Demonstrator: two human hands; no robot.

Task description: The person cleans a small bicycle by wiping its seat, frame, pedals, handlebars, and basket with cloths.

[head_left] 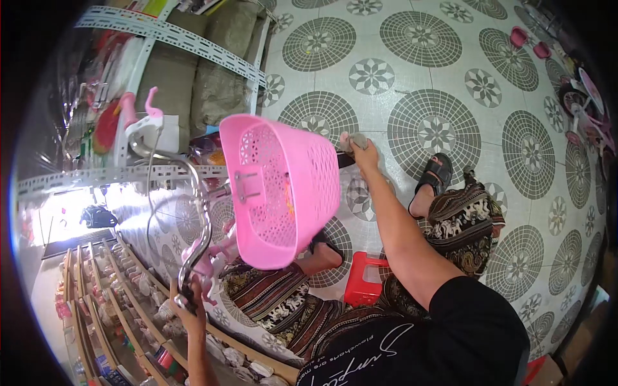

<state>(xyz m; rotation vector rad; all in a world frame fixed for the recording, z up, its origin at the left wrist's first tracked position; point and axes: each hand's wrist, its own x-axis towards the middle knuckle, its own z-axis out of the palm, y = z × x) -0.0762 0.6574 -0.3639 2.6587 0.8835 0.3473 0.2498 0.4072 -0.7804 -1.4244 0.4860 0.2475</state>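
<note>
A pink bicycle basket (318, 186), with a pierced pattern in its walls, sits in front of a chrome handlebar (205, 225). My left hand (185, 302) is closed round the near end of that handlebar. The far end carries a pink grip (129, 109) and a pink brake lever (153, 106). Beyond the basket, my right hand (365, 157) is closed on a small grey and pinkish wad like a cloth (353, 140), beside a dark tyre (346, 159). The basket hides most of the bicycle's front wheel.
A red plastic stool (365, 283) stands between my legs. White metal shelving (167, 29) with wrapped goods rises at upper left, and stocked shelves (122, 289) line the lower left. Another pink bicycle (589, 116) stands far right, near pink pieces (519, 36) on the patterned tile floor (421, 83).
</note>
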